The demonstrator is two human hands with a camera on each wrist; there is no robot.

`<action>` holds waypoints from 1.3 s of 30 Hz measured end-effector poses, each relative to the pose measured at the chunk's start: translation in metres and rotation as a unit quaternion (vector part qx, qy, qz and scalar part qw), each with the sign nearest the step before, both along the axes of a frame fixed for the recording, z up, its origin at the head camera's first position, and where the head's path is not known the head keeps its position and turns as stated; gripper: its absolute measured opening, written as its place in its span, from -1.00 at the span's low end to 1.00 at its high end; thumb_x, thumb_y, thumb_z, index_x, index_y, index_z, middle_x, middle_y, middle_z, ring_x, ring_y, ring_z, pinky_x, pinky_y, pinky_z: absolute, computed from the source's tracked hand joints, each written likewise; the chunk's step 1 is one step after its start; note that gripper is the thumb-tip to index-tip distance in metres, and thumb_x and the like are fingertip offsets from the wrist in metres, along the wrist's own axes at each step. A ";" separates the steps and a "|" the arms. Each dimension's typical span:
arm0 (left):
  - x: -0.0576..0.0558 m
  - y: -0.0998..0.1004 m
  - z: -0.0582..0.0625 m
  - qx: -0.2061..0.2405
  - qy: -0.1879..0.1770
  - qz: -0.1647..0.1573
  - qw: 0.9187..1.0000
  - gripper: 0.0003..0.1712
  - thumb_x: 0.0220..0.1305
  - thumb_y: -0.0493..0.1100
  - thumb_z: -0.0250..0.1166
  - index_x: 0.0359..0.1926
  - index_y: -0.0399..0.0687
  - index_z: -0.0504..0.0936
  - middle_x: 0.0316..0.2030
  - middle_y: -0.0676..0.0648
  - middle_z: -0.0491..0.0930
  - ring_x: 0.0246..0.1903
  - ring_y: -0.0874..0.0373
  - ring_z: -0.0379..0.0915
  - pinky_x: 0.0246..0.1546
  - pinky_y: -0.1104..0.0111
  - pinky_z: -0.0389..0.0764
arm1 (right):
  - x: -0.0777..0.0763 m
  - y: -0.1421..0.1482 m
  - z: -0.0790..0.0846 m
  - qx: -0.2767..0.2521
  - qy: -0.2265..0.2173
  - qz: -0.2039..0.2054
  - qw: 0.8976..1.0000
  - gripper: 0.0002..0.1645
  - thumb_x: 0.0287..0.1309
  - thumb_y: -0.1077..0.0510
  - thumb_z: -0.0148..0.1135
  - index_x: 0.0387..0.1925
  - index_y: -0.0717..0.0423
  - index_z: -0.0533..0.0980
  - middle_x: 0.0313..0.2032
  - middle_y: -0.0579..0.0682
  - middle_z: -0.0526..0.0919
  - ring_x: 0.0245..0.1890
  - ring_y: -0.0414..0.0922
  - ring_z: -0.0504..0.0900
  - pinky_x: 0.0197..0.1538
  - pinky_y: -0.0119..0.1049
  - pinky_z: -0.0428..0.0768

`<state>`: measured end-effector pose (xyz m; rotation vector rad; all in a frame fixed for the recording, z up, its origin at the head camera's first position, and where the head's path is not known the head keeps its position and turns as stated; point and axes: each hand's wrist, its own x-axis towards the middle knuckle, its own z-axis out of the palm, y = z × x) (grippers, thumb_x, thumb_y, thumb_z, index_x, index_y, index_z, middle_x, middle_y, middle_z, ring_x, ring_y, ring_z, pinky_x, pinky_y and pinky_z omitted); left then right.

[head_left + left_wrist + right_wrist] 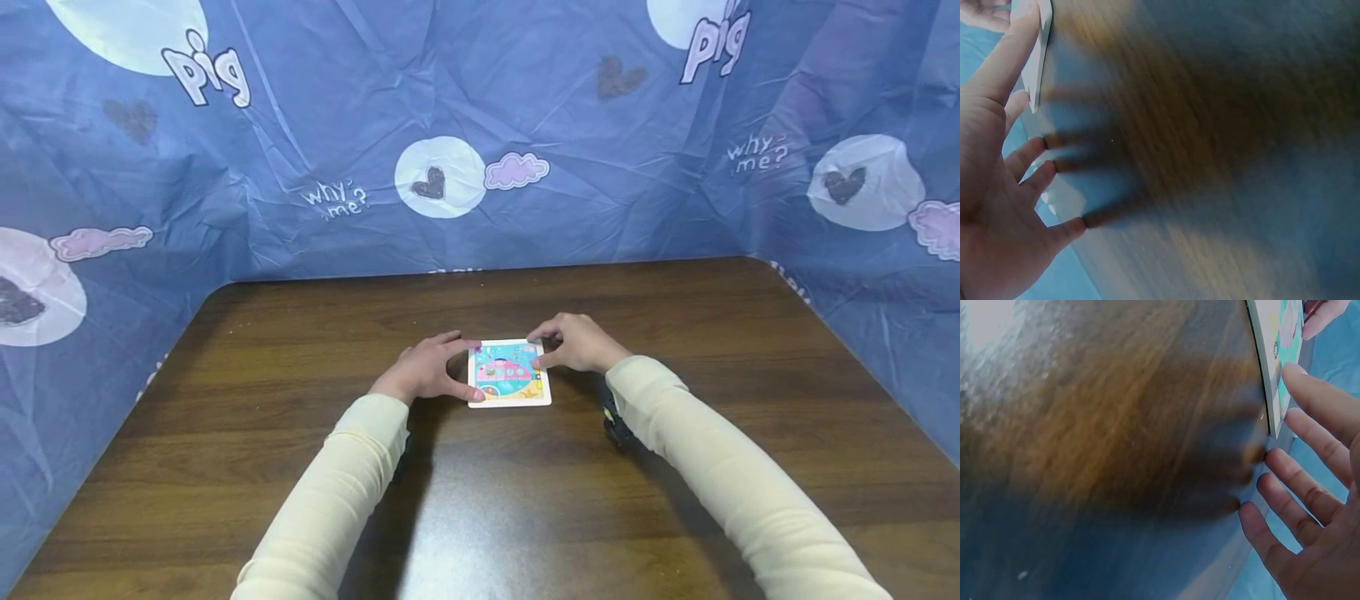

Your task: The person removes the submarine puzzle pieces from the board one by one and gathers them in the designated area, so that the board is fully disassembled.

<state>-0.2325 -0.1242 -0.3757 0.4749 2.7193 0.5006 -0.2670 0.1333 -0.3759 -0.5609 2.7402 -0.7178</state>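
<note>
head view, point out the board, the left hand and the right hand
Board (508, 372): head view, on the printed picture at its middle.
Left hand (426, 369): head view, on the back of the hand.
Right hand (583, 343): head view, on the back of the hand.

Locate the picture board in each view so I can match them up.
Head: the picture board lies just below and right of centre, between the left hand and right hand.
Left wrist: top left, cut by the frame.
Right wrist: top right, cut by the frame.
Shared landmark: the brown tabletop.
</note>
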 end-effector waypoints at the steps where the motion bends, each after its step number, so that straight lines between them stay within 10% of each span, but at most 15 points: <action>1: 0.000 0.000 0.000 -0.001 0.001 0.000 1.000 0.04 0.11 0.23 0.53 0.54 0.15 0.28 0.57 -0.19 0.06 0.50 -0.26 0.02 0.41 -0.24 0.10 | 0.000 0.000 0.000 0.000 -0.001 -0.002 1.000 -0.48 0.15 0.04 0.53 0.14 0.07 0.66 0.19 0.13 0.62 0.17 0.12 0.53 0.27 0.06 0.45; 39: 0.001 0.001 0.009 -0.054 -0.012 0.029 0.998 0.04 0.09 0.26 0.53 0.54 0.24 0.27 0.57 -0.21 0.05 0.50 -0.24 0.04 0.33 -0.19 0.31 | -0.007 -0.010 -0.007 -0.030 0.039 -0.016 0.999 -0.65 0.03 0.13 0.59 -0.13 0.13 0.70 -0.06 0.09 0.67 0.09 0.08 0.55 0.28 0.01 0.40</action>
